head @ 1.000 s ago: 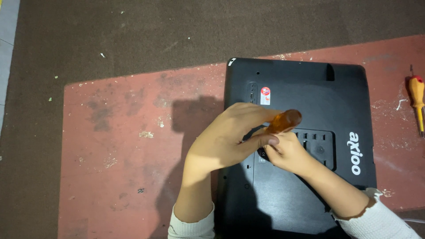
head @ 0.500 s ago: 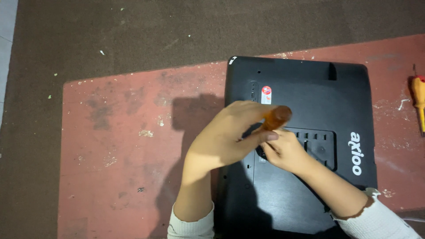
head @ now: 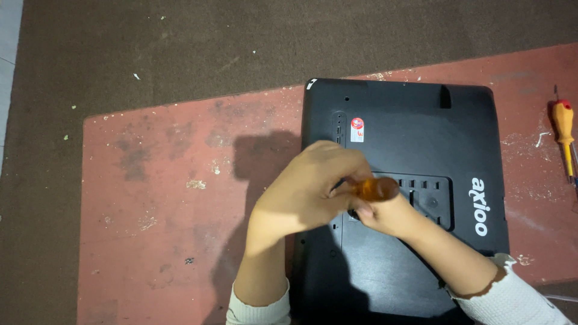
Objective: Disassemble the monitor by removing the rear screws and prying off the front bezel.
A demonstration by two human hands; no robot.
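A black flat device (head: 421,132), lying back side up, rests on a red mat (head: 180,198). My left hand (head: 307,192) wraps its fingers around the amber translucent handle of a screwdriver (head: 376,188) held over the device's middle. My right hand (head: 385,216) is curled just below the handle, touching the screwdriver near its lower part. The tip and shaft are hidden by both hands. A vented rectangular panel (head: 430,198) sits right beside the hands.
A second screwdriver (head: 565,129) with an orange and yellow handle lies on the mat at the far right edge. Dark brown carpet (head: 180,48) surrounds the mat. A small red and white sticker (head: 357,129) is on the device's back.
The amber handle has tilted down and shifted slightly left between my hands. Both hands stay in the same spot over the device.
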